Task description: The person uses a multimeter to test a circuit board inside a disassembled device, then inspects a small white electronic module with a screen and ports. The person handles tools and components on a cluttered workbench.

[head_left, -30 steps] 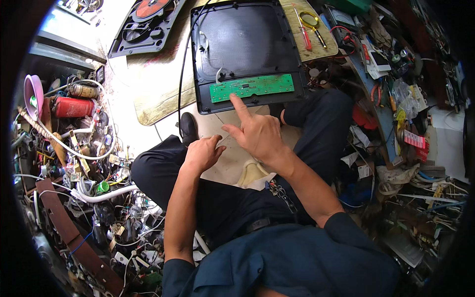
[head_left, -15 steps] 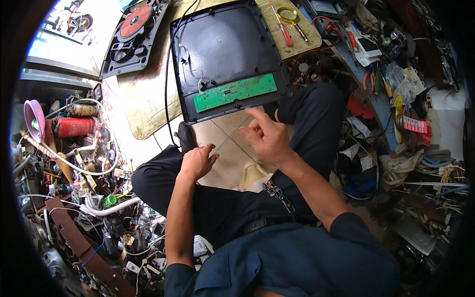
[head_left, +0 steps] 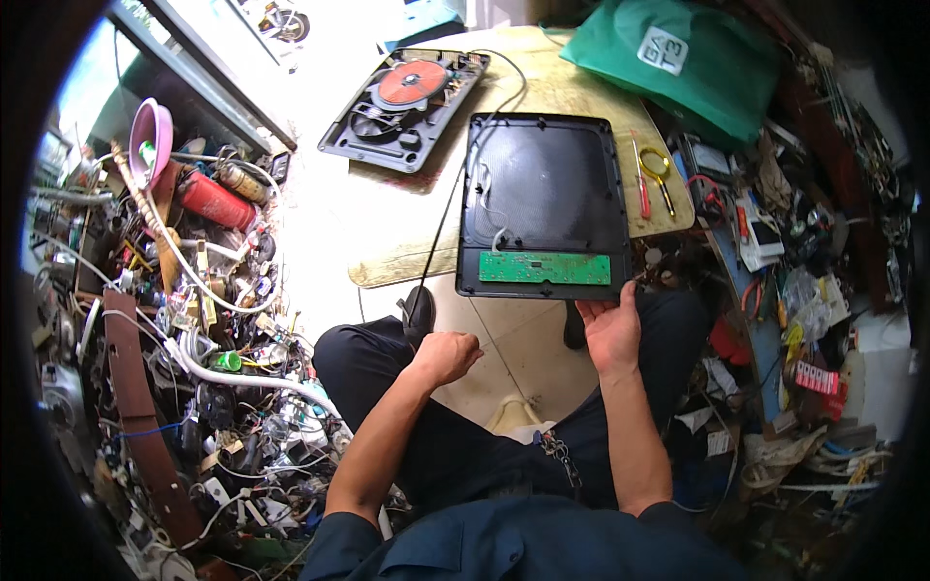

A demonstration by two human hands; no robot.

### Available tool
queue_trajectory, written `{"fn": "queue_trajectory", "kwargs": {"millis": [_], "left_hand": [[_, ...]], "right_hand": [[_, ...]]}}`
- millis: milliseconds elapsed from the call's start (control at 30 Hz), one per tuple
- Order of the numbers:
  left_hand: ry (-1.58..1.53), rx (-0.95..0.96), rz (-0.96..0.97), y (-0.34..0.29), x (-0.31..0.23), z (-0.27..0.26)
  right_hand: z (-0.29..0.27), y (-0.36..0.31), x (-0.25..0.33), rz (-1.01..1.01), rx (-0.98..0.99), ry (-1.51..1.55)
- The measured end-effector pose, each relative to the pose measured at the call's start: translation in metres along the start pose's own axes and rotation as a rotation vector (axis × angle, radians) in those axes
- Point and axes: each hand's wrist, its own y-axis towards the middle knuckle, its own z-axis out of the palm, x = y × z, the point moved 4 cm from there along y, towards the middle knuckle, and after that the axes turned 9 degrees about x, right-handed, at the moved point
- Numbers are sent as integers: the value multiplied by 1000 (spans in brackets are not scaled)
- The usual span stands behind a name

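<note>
- Yellowish, worn wood made up the tabletop (head_left: 387, 268), and it bore quite a spread: a black panel (head_left: 545, 184) up front; an opened black housing (head_left: 387, 153) with an orange-red coil (head_left: 411, 84) and a fan (head_left: 373, 122) farther back on the left; a red-handled screwdriver (head_left: 644, 200) and a yellow-rimmed magnifying glass (head_left: 656, 163) near the panel's right side; a green bag (head_left: 678, 82) slumped at the far right.
- Junk crowded in on both flanks; at left a pink basin (head_left: 150, 143) and a red cylinder (head_left: 213, 199) rose out of tangled hoses and parts; light floor tiles (head_left: 484, 382) showed between the knees.
- Glare whited out the ground beyond the tabletop's left side; the dark lens rim cut off the outermost clutter; a black cord (head_left: 443, 226) ran down past the panel's left side, its end hard to make out near the shoe (head_left: 420, 312).
- Right hand (head_left: 612, 334), palm up, had the panel's near right corner in its grasp, thumb at the edge, fingertips hidden underneath; the left hand (head_left: 446, 358) hung apart from it, fingers curled in; whether anything small sat inside, I could not tell.
- Inner face up, the panel lay with its near end jutting past the tabletop; its long axis ran straight away from the person; the green circuit board (head_left: 545, 269) sat crosswise at that near end, long axis left to right.
</note>
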Motion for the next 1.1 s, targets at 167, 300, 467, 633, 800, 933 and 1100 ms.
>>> {"fn": "queue_trajectory", "kwargs": {"millis": [167, 300, 467, 633, 800, 933, 1100], "left_hand": [[-84, -160, 45, -7, 4, -7], [-149, -259, 59, -15, 5, -14], [-154, -342, 63, -17, 6, -24], [-191, -395, 78, -20, 8, -27], [-187, -506, 122, -19, 2, -34], [-245, -578, 142, -22, -2, -42], [-348, -735, 235, -31, -24, -73]], "right_hand": [[-8, 11, -1, 37, 12, 128], [-14, 15, 3, 13, -72, 39], [-1, 13, 33, -148, -97, -48], [24, -4, 92, -315, -74, -264], [39, -17, 155, -556, -106, -660], [85, -30, 184, -744, -193, -1083], [168, -52, 183, -671, -231, -1450]]}}
